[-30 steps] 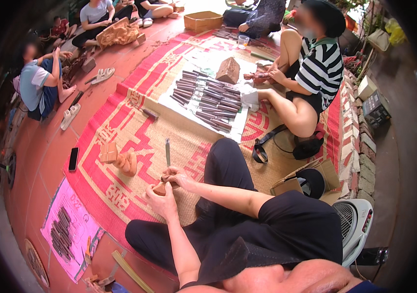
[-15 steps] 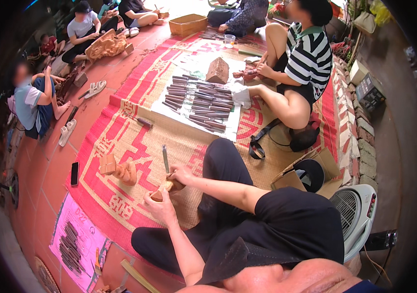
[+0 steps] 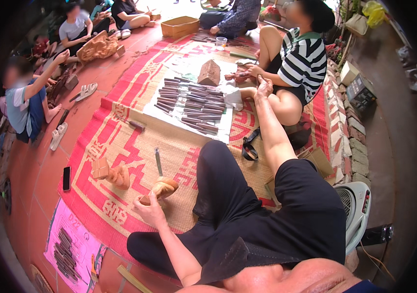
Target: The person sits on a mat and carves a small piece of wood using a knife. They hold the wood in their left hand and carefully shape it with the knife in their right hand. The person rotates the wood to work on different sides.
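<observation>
Sitting cross-legged on a red and tan woven mat (image 3: pixel 120 146), the person is gripping a small wooden carving (image 3: pixel 162 189) in the left hand (image 3: pixel 149 211). Its fingers are curling closed around the carving's lower end, so the pale rounded wood is sticking out of the fist toward one o'clock. A chisel (image 3: pixel 158 161) is lying on the mat just beyond the carving at twelve o'clock, apart from it. Another carved block (image 3: pixel 109 173) is resting nearby at nine o'clock. The right hand (image 3: pixel 264 87) is reaching far out toward one o'clock, next to the knee of a person in a striped shirt (image 3: pixel 302 63); whether its fingers are spread or pinching anything cannot be told. Rows of carving tools (image 3: pixel 191 105) are lying on a white sheet (image 3: pixel 186 66) at twelve o'clock.
</observation>
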Tool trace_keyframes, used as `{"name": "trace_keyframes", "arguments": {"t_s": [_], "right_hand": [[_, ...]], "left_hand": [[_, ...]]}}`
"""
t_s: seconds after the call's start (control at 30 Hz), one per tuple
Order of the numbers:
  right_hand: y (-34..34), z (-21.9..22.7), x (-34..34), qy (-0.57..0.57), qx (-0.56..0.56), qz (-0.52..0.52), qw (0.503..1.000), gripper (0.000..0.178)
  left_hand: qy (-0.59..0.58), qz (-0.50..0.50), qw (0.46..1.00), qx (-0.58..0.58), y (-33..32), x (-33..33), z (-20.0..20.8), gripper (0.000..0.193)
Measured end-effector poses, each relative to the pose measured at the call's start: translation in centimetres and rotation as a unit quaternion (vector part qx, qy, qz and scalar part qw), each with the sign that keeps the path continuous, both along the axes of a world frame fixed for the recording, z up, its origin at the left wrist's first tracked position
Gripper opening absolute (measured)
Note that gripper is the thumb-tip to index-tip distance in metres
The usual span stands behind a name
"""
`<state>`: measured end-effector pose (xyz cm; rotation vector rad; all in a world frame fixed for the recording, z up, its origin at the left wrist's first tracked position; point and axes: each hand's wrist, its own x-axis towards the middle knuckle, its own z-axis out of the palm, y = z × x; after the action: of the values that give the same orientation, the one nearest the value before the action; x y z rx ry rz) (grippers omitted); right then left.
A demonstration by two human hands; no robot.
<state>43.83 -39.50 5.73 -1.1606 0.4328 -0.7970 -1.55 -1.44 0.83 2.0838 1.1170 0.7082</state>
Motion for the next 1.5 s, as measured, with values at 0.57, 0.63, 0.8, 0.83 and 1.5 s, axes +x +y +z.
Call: {"name": "trace_keyframes", "arguments": {"t_s": [0.57,0.63,0.8,0.83,1.5], "right_hand": [[32.6,-15.1,-32.5,0.174,-0.05,0.712,0.679,0.019],[32.2,-15.8,-32.4,0.172,-0.08,0.706,0.683,0.019],[30.6,-16.0,-30.1,0.234,-0.229,0.645,0.69,0.021],[30.1,-16.1,-30.0,0.234,-0.216,0.647,0.693,0.02],[28.7,-17.8,-32.7,0.203,-0.056,0.621,0.755,0.024]], "left_hand": [[0.003,-0.004,1.0,0.031,-1.3,-0.3,0.5,0.049],[-0.004,-0.022,0.997,0.071,-1.8,-0.3,0.5,0.052],[0.036,-0.057,0.994,0.088,-3.8,0.0,0.8,0.048],[0.053,-0.062,0.992,0.096,-4.0,0.1,0.7,0.05],[0.035,-0.064,0.988,0.132,-5.4,-0.5,-0.7,0.052]]}}
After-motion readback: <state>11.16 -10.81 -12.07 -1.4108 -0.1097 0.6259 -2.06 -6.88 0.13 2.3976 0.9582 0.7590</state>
